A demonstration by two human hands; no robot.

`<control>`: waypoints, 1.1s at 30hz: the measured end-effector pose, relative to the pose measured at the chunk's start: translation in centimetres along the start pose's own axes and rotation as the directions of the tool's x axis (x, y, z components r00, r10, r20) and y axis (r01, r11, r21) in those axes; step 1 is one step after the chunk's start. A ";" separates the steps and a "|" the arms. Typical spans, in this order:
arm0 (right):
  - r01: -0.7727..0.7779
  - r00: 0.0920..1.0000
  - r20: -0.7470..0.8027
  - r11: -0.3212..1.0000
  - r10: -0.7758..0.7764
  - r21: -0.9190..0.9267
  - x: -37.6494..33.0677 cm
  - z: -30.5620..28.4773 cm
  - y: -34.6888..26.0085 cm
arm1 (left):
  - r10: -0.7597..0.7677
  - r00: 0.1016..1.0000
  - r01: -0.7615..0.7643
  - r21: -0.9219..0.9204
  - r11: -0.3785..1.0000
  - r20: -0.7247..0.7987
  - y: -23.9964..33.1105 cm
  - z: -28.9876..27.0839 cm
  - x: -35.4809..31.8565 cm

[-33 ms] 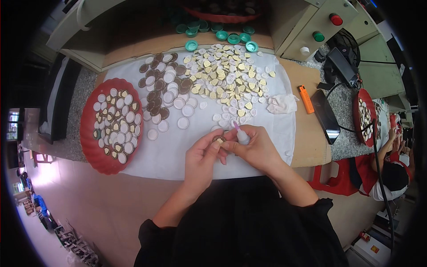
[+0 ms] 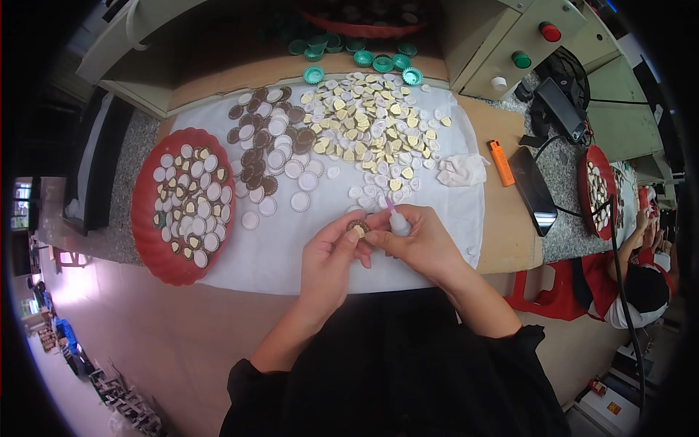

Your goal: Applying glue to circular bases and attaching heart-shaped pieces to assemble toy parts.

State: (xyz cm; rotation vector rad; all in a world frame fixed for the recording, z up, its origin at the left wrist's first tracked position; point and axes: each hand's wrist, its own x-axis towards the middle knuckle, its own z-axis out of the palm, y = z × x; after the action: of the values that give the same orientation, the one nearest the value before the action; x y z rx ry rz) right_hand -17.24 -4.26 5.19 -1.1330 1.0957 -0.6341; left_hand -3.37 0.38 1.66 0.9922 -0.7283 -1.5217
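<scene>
Over the front of the white cloth (image 2: pixel 284 255), my left hand (image 2: pixel 326 255) pinches a small brown scalloped disc (image 2: pixel 355 224) between thumb and fingers. A cream-gold heart-like piece (image 2: pixel 360 231) lies against the disc's face. My right hand (image 2: pixel 429 247) is closed round a small white squeeze bottle (image 2: pixel 399 224) with a purple tip pointing up and away. Its thumb reaches left to the edge of the disc and the piece. Beyond the hands spreads a heap of small gold and white pieces (image 2: pixel 371 124). Left of that heap lie brown and white scalloped discs (image 2: pixel 277 146).
A red fluted tray (image 2: pixel 178 273) of discs stands at left. Green fluted cups (image 2: pixel 313 74) line the back by a shelf. To the right are a crumpled white tissue (image 2: pixel 462 170), an orange lighter (image 2: pixel 501 162) and a black phone-like slab (image 2: pixel 535 191). Another person (image 2: pixel 644 291) sits far right.
My right thumb and the bottle's tip have shifted very slightly to the right. The disc stays in my left hand's pinch.
</scene>
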 end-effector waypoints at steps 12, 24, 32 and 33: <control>0.014 1.000 0.006 0.996 -0.014 0.084 -0.4 0.1 0.5 | -0.159 0.986 0.165 -0.171 0.971 0.050 0.7 -0.1 -0.3; -0.044 0.999 0.028 0.982 0.039 0.185 -0.8 0.3 0.9 | -0.032 0.999 0.034 -0.068 0.997 0.026 0.6 0.0 -0.7; -0.068 0.997 0.059 0.975 0.056 0.214 -0.6 0.4 0.7 | -0.111 0.994 0.109 -0.180 0.978 0.000 1.1 -0.1 -0.5; -0.092 0.995 0.069 0.971 0.078 0.221 -0.6 0.2 0.7 | -0.113 0.994 0.111 -0.182 0.977 0.000 1.2 0.0 -0.5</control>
State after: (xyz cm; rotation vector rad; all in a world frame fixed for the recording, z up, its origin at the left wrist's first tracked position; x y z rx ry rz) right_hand -17.33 -3.42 4.73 -0.9006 0.9900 -0.6353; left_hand -2.78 0.62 2.82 0.9156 -0.5228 -1.6477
